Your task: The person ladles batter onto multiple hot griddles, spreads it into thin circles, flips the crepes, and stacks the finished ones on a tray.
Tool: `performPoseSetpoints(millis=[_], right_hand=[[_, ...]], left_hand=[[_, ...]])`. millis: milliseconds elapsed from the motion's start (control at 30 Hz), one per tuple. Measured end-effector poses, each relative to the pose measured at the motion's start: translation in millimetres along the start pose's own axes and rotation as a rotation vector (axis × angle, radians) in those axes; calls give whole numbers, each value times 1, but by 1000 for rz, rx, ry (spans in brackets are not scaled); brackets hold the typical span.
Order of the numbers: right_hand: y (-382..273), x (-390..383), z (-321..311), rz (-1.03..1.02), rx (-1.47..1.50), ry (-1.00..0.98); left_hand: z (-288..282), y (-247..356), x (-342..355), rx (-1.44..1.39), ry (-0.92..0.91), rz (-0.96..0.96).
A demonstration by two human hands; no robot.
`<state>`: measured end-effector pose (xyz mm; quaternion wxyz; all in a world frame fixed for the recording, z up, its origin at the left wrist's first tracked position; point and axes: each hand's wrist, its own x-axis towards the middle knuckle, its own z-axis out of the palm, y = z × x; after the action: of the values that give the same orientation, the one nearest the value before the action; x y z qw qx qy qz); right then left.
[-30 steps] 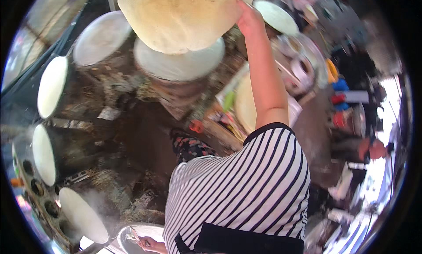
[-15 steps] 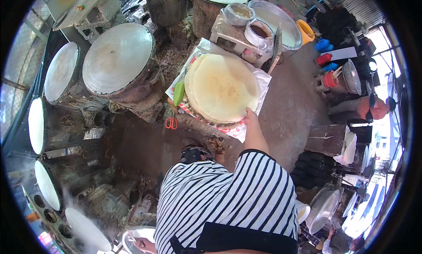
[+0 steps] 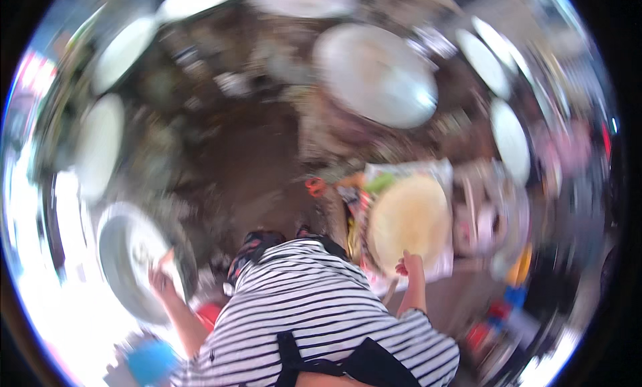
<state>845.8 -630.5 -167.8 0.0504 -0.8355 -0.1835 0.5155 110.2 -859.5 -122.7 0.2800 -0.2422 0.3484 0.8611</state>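
My left hand (image 3: 160, 278) is closed on a pale, thin utensil, blurred, over a large metal basin (image 3: 119, 253) with white contents. My right hand (image 3: 408, 262) hangs beside the lower edge of a stack of round, pale flatbread sheets (image 3: 411, 220), its fingers loosely curled and apart, with nothing visible in them. The stack lies on a white printed sheet (image 3: 435, 173), with a green object (image 3: 380, 181) at its upper left and orange scissors (image 3: 315, 186) off to the left.
Round griddles (image 3: 374, 72) on drum-like stoves ring the dark floor (image 3: 234, 179), including others at left (image 3: 100, 143) and right (image 3: 509, 139). Wrapped containers (image 3: 485, 223) sit right of the stack. Yellow (image 3: 518, 266), blue and red items lie at lower right.
My right hand held one sheet aloft, lowered it onto the stack, and now has let go. The view has swung round, bringing the basin and my left hand further into it.
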Motion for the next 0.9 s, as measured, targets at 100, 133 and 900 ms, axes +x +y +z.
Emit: performPoseSetpoints(millis=[100,133,900], right_hand=[[-146,-12,95,-447,-286,-87],[-178,7,142,-688,-442,-154],[-213,-462,766,-2213,-2298,-809]], left_hand=[[-22,-7,-20,-122,-195,-60],[-26,-8,-18,16,13,-24],[-66,11,102,342,596,-49]])
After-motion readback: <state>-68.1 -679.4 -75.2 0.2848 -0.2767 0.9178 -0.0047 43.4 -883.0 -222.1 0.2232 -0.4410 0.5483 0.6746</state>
